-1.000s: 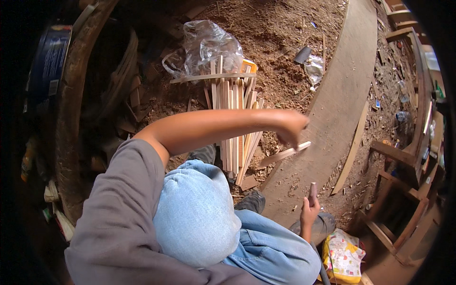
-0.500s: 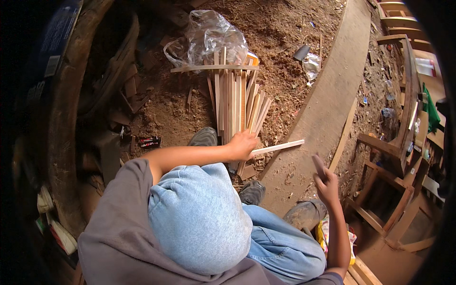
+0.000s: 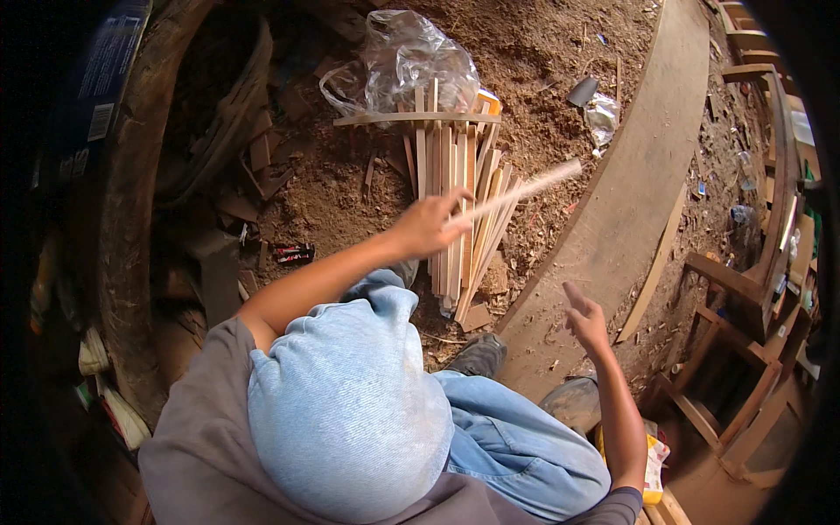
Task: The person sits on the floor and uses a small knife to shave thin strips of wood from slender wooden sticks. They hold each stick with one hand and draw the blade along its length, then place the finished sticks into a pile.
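A pale wooden slat [image 3: 535, 187], smeared by motion, is in my left hand [image 3: 429, 226] above a bundle of similar slats [image 3: 442, 271]. These lie lengthwise on the dirt, with a crosspiece [image 3: 367, 119] over their far ends. Near the edge of a wide plank [image 3: 650, 131], my right hand [image 3: 590, 325] is closed on a narrow dark object [image 3: 573, 295], too blurred to identify. My denim-clad knees [image 3: 341, 402] are below both hands.
A crumpled clear bag [image 3: 407, 57] lies beyond the bundle. A log [image 3: 127, 297] runs down the left. Wooden frames [image 3: 744, 402] stand at the right, beside a thin strip [image 3: 656, 262]. My shoe [image 3: 481, 354] rests near the plank, among scraps and shavings.
My left hand has moved up from near the bundle's lower part, lifting the pale slat away from the plank. My right hand has shifted slightly left since half a second ago.
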Demonstrator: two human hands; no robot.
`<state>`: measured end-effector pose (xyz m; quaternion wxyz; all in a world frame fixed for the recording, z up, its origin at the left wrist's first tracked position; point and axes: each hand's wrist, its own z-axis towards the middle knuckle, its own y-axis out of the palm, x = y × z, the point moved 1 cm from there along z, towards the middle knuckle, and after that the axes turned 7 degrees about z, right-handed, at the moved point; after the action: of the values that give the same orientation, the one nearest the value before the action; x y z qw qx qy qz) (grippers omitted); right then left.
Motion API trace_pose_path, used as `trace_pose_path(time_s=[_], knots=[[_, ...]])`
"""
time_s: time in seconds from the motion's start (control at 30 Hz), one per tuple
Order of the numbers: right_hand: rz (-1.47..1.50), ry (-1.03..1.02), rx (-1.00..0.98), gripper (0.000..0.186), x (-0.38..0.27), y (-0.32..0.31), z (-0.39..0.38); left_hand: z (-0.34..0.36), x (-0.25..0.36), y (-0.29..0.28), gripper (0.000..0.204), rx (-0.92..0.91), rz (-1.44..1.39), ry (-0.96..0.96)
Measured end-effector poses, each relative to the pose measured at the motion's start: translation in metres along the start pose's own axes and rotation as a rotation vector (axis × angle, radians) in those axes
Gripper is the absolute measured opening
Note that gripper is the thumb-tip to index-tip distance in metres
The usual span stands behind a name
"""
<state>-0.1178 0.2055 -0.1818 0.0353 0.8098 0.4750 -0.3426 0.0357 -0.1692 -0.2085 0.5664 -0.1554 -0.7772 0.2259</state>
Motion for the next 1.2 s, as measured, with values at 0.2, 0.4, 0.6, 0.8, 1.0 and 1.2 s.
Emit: trace_pose_path(time_s=[0.2,0.4,0.6,0.8,1.0,1.2], knots=[[0.064,0.034,0.065,0.026,0.016,-0.005,-0.006,0.007,-0.046,-0.04,0.032,0.424,-0.1,-0.088],[-0.122,0.146,0.1,0.025,0.023,-0.004,-0.009,-0.001,-0.071,-0.045,0.029,0.388,-0.3,-0.184],[0.002,0.013,0.095,0.026,0.022,-0.004,-0.005,-0.002,-0.046,-0.052,0.029,0.179,-0.891,-0.403],[-0.11,0.096,0.045,0.054,0.023,-0.005,-0.002,0.001,0.001,-0.085,0.033,0.058,-1.272,-0.425],[-0.197,0.114,0.014,0.055,0.022,-0.004,-0.003,-0.002,0.036,-0.105,0.038,0.046,-1.268,-0.399],[-0.129,0.073,0.033,0.053,0.015,0.0,-0.007,-0.004,0.047,-0.108,0.039,0.081,-1.156,-0.362]])
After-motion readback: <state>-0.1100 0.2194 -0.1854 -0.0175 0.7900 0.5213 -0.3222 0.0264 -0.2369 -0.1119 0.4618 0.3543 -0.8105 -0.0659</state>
